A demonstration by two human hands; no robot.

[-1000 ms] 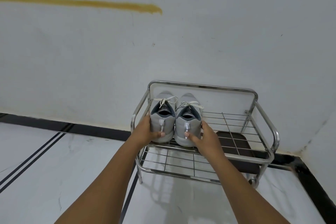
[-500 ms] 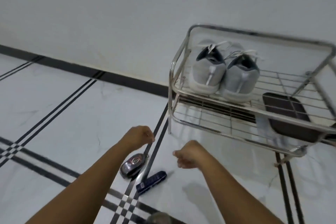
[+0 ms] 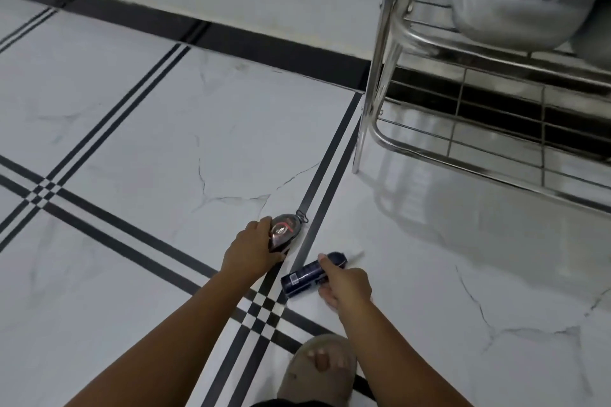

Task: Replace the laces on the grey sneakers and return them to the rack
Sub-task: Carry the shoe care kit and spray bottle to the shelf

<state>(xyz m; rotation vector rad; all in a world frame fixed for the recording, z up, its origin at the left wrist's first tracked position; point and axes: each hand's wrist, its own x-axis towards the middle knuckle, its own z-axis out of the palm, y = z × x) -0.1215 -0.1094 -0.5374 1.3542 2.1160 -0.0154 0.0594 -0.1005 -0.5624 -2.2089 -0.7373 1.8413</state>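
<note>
One grey sneaker [image 3: 515, 0] sits on the upper shelf of the chrome wire rack [image 3: 383, 53] at the top right, cut off by the frame edge. On the floor in front of me my left hand [image 3: 249, 249] grips a dark oval case with a red label [image 3: 284, 230]. My right hand [image 3: 344, 282] holds a dark blue cylindrical bottle [image 3: 305, 277] that lies on the tiles, index finger along its top. Laces are out of view.
White marble tiles with black double stripes [image 3: 317, 175] cover the floor. A black skirting band [image 3: 231, 40] runs along the wall. My foot in a beige slipper [image 3: 317, 370] stands just below my right arm. The rack's lower shelf [image 3: 496, 142] holds nothing visible.
My hands left the sneakers on the rack, dropped to the floor and took hold of the oval case and the blue bottle. The view tilted down and left.
</note>
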